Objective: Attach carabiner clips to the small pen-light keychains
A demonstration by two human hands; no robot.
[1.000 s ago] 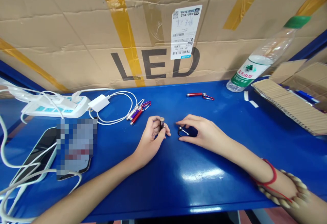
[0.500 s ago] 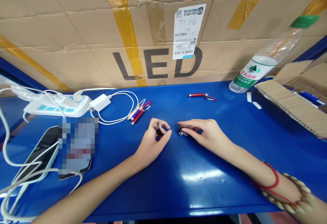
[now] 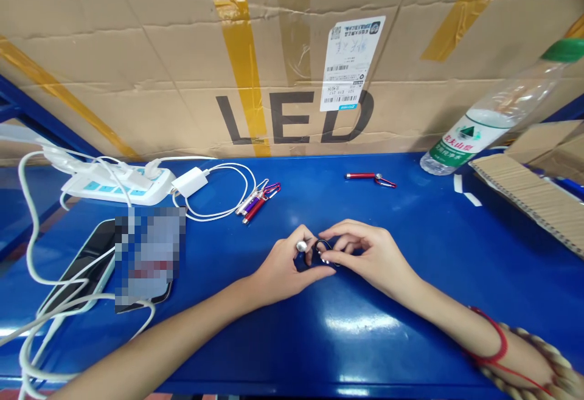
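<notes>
My left hand (image 3: 285, 266) pinches a small dark keychain flashlight body (image 3: 302, 248), its silver end facing up. My right hand (image 3: 365, 254) holds the dark carabiner end piece (image 3: 323, 253) against it. Both hands meet at the middle of the blue table (image 3: 356, 327), fingers closed round the parts. A few finished keychain lights (image 3: 256, 200) in red, purple and silver lie behind my left hand. A single red keychain light (image 3: 370, 177) lies farther back to the right.
A big cardboard box marked LED (image 3: 292, 53) walls the back. At left sit a white power strip (image 3: 121, 184), a charger (image 3: 191, 182) with cables and phones (image 3: 77, 272). A water bottle (image 3: 488, 121) leans at right, beside stacked cardboard (image 3: 529, 196).
My hands were apart, each with its own piece; they have come together so the body and the clip end touch. The view has shifted slightly.
</notes>
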